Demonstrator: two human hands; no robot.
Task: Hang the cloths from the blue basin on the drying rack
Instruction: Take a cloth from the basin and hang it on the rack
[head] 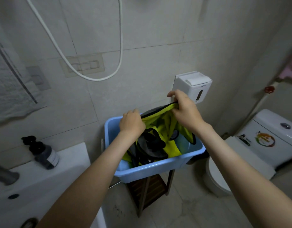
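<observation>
Evidently both hands were clenched on the top hem of a yellow-green cloth (160, 124) with black trim — the left hand (131, 123) at one end, the right hand (183, 109) at the other — and held it stretched above the blue basin (158, 168), which sat on a wooden stand (150, 191). Its lower part lay in the basin among the dark cloths (152, 145). To do this well, lifting straight up would probably let it clear the tangle below — then shaking it flat. No drying rack was in view.
</observation>
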